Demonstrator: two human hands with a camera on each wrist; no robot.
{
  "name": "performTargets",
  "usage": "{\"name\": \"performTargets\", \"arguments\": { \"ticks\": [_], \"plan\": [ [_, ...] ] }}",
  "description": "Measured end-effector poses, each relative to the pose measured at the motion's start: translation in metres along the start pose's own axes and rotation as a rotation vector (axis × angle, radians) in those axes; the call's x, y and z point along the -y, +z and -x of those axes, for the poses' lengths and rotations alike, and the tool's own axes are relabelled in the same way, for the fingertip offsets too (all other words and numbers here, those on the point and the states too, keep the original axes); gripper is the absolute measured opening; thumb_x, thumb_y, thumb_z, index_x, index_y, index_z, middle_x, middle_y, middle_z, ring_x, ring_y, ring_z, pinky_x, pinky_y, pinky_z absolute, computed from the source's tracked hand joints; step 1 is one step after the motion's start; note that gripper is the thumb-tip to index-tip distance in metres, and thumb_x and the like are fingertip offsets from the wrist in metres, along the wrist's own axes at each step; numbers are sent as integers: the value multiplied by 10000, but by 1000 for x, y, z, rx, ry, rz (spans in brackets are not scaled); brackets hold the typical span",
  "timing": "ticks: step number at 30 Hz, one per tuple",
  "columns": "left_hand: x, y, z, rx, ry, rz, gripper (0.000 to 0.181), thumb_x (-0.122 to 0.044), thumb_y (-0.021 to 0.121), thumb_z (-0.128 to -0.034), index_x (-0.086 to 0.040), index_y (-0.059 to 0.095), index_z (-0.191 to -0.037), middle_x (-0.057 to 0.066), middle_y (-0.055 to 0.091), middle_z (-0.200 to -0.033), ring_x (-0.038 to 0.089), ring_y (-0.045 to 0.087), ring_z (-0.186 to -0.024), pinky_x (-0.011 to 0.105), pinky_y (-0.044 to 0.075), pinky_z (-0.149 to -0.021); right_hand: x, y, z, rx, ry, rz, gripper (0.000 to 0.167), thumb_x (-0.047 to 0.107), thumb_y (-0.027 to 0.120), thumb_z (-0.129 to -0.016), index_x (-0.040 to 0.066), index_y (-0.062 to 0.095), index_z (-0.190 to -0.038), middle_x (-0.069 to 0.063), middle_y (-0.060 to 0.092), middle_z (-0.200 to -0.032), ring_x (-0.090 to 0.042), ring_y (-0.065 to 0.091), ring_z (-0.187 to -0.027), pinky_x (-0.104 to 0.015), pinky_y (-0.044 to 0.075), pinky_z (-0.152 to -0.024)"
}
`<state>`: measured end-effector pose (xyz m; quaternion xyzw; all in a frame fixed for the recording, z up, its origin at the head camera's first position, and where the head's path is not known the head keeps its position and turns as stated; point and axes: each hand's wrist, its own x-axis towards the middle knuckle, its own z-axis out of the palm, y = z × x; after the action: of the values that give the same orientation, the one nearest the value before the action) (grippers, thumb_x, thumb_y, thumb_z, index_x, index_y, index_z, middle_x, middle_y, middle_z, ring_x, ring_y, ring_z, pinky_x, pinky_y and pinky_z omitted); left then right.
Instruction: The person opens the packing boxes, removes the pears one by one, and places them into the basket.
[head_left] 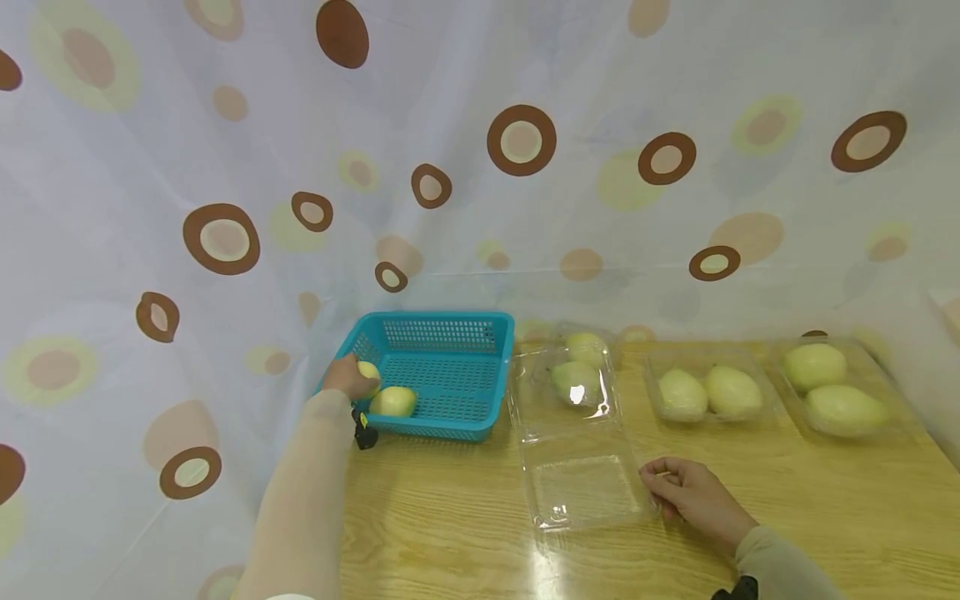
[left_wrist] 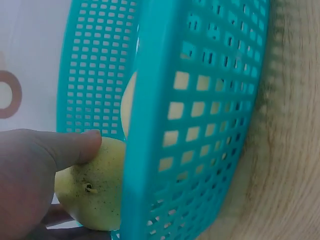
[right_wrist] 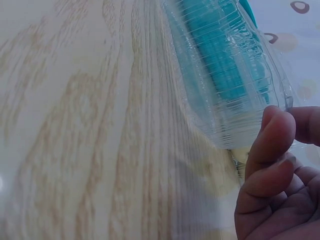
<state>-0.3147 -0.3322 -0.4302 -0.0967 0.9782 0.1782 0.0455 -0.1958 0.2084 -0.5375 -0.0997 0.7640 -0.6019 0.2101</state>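
Observation:
In the head view, my left hand (head_left: pixel 345 377) reaches over the near left corner of the blue plastic basket (head_left: pixel 450 316). It grips a pale yellow pear (left_wrist: pixel 102 192) with a short stem, thumb on top and fingers beneath, beside the basket's wall. A second pear (head_left: pixel 393 402) lies in the basket. Between the thumb and fingers of my right hand (head_left: pixel 697 500) is the edge of a clear plastic clamshell box (head_left: pixel 585 492), spread open on the table. Two pears (head_left: pixel 576 382) show at its far half; whether they lie inside it or behind it I cannot tell.
Right of the open box stand two more clear boxes, one with two pears (head_left: pixel 733 392), the other at the table's right end with two pears (head_left: pixel 843 410). A patterned curtain (head_left: pixel 480 208) hangs along the back and left of the wooden table (head_left: pixel 435 517).

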Motion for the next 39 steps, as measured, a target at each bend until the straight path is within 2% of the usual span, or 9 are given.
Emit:
{"name": "performTargets", "arguments": {
  "ticks": [5,9,13,18,22,25,29,35,39],
  "plan": [
    [11,5,-3,1,0,-25,696,-273,658,-814,151,431,-1317,303,560,-1194,402,556,-1043,484,476,-886,-1,1,1,0,0,20,511,339,536,-990,-122,517,-1210,-82,597,-726,-75,493,-540,-215,416,-452],
    [14,9,-3,21,-4,-34,711,-283,673,-801,124,441,-1336,287,571,-1184,385,562,-1015,474,490,-852,-1,2,2,5,-21,32,493,326,524,-998,-124,521,-1199,-82,603,-722,-71,495,-535,-217,416,-445],
    [14,11,-2,46,13,-64,679,-266,671,-832,116,448,-1346,303,543,-1251,432,538,-1098,499,478,-897,-2,3,2,5,-18,24,494,321,526,-997,-125,513,-1210,-77,601,-725,-73,495,-540,-216,419,-452],
    [12,11,-2,60,26,-56,584,-280,623,-907,97,488,-1332,294,501,-1327,467,466,-1212,530,429,-972,-1,5,2,-3,-12,15,508,323,534,-993,-128,507,-1225,-67,595,-726,-77,492,-543,-219,420,-456],
    [1,7,2,44,59,-23,550,-290,589,-939,71,493,-1343,267,483,-1365,449,448,-1243,528,418,-989,-1,6,3,-8,-11,14,513,324,537,-992,-131,507,-1227,-68,595,-726,-84,499,-545,-228,425,-457],
    [-15,4,7,2,132,22,510,-277,579,-957,43,503,-1348,236,493,-1372,426,445,-1259,531,415,-994,0,6,4,-12,-2,16,508,324,540,-989,-126,509,-1222,-71,596,-736,-87,507,-554,-229,436,-470],
    [-38,7,20,-57,266,104,463,-276,576,-972,-14,522,-1350,181,537,-1340,361,489,-1238,505,442,-972,0,5,3,-15,-1,21,503,325,533,-993,-122,507,-1221,-86,595,-748,-94,514,-564,-241,448,-482],
    [-80,19,56,-144,464,143,356,-253,597,-967,-62,608,-1267,113,627,-1163,260,599,-1038,404,511,-845,2,5,3,-20,10,13,526,355,525,-993,-112,501,-1233,-106,602,-768,-117,526,-579,-259,456,-494],
    [-102,32,77,-158,573,180,300,-220,609,-960,-66,639,-1216,65,653,-1071,187,613,-921,325,517,-754,0,5,1,-16,0,34,541,366,522,-992,-114,487,-1238,-111,605,-791,-138,541,-595,-267,471,-518]
  ]
}}
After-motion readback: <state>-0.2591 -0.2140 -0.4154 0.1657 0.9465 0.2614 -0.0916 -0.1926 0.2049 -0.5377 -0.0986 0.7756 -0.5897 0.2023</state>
